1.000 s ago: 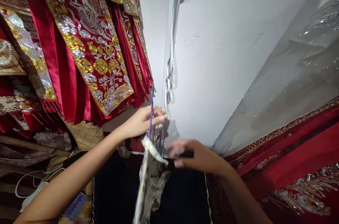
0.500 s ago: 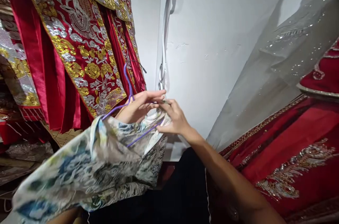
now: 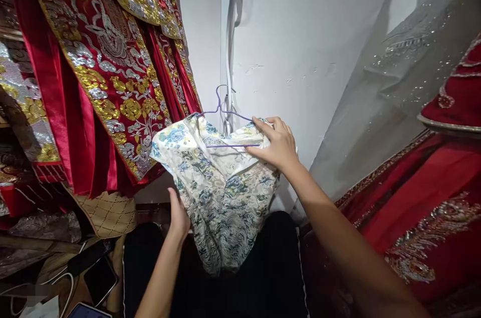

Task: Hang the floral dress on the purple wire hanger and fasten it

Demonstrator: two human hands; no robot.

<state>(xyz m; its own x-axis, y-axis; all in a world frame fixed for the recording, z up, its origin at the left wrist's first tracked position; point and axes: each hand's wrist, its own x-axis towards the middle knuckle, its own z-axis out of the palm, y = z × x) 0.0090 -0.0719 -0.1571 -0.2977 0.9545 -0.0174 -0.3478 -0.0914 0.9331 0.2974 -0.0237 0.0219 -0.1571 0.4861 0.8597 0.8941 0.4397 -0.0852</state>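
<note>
A white floral blouse (image 3: pixel 210 198) with blue, green and yellow flowers is spread over a purple wire hanger (image 3: pixel 218 102). The hanger's hook points up, and its lower bar shows across the open V-neck. My right hand (image 3: pixel 276 142) grips the blouse's shoulder at the right end of the hanger, thumb in front by the bar and fingers over the top. Beside the blouse's left edge is my left hand (image 3: pixel 179 213), its thumb stretched up and apart from the cloth. The other fingers are mostly hidden behind the fabric.
Red garments with gold and silver embroidery (image 3: pixel 128 87) hang on the left. At right hang a sheer sparkly fabric (image 3: pixel 402 72) and a red beaded garment (image 3: pixel 424 208). White straps (image 3: pixel 228 32) run down the wall (image 3: pixel 293 32). Phones (image 3: pixel 100 280) and cables lie at lower left.
The blouse has swung from lower left to the centre and now faces me on the hanger. My hands have parted: the left moved down to the blouse's side, the right to its shoulder.
</note>
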